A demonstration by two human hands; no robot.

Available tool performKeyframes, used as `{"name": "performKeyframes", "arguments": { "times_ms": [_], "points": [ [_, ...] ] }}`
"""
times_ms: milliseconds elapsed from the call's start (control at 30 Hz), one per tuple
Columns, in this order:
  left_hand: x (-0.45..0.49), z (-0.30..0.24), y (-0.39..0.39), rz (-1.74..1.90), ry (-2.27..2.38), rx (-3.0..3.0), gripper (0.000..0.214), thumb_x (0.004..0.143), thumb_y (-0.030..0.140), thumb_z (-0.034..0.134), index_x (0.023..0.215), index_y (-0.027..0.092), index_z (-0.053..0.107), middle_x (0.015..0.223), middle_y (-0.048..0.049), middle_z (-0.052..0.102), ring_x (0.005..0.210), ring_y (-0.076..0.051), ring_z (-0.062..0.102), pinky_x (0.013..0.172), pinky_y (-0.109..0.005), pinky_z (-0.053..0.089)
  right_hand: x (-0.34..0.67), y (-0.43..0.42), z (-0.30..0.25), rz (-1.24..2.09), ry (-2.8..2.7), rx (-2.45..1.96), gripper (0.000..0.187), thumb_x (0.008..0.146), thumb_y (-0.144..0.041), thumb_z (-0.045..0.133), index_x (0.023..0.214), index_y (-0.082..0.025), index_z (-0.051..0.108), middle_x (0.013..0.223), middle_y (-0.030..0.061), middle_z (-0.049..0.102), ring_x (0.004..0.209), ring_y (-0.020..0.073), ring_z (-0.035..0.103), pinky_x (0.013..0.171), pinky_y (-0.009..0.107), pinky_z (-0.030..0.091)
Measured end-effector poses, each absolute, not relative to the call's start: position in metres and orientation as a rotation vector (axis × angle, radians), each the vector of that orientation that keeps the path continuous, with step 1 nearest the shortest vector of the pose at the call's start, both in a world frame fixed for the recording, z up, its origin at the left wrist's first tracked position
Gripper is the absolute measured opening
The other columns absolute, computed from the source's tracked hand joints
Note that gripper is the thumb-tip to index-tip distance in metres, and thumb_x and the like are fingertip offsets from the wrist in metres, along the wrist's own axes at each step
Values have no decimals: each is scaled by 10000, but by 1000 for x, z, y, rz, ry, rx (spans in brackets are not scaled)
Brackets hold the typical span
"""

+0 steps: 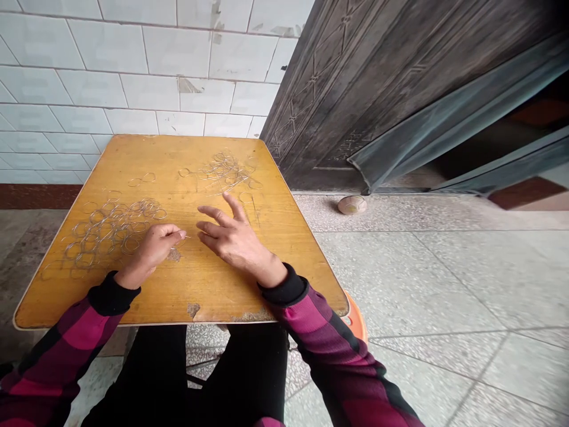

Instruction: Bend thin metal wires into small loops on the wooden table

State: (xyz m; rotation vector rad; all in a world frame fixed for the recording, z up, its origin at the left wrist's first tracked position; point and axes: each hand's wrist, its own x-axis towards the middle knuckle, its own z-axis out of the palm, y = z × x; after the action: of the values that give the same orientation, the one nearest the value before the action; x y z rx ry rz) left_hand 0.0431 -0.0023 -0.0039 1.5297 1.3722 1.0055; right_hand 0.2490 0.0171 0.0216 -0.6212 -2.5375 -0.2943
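A small wooden table stands in front of me. On its left part lies a mesh of linked thin wire rings. A loose pile of wire rings lies at the far middle, and two single rings lie between them. My left hand rests at the mesh's right edge, fingers pinched on a thin piece of wire that points right. My right hand hovers over the table's middle with fingers spread, holding nothing, a little short of the loose pile.
A white tiled wall rises behind the table. A dark carved door stands open at the right. A round stone-like ball lies on the tiled floor by the door. An orange stool edge shows under the table's right corner.
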Motion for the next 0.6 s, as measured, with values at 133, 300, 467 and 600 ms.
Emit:
{"name": "performKeyframes", "arguments": {
  "times_ms": [133,300,467,600],
  "points": [
    [45,-6,-2,1022,1348,1489,328,775,358,580,526,183,459,534,34,416,540,-113,383,551,-267,292,245,14,20,-259,-2452,-659,262,934,-108,462,897,-224,694,1134,39,669,1331,260,424,1143,630,200],
    [48,-13,-3,1061,1267,1454,315,788,359,573,546,181,478,547,27,439,552,-116,397,559,-268,311,238,14,10,-307,-2493,-619,243,946,-111,457,943,-204,681,1001,54,694,1293,248,477,1140,596,270],
    [49,-11,-5,1032,1228,1452,305,789,360,558,550,185,483,554,21,458,549,-119,414,552,-265,319,235,19,3,-380,-2550,-620,249,964,-105,423,903,-162,658,811,44,657,1104,213,599,1150,535,295],
    [47,-6,-6,941,1241,1567,283,816,338,527,577,186,543,572,4,535,552,-129,445,548,-265,326,235,21,1,-375,-2567,-605,258,976,-105,391,893,-160,628,748,23,613,989,176,616,1155,499,297]
  ]
}}
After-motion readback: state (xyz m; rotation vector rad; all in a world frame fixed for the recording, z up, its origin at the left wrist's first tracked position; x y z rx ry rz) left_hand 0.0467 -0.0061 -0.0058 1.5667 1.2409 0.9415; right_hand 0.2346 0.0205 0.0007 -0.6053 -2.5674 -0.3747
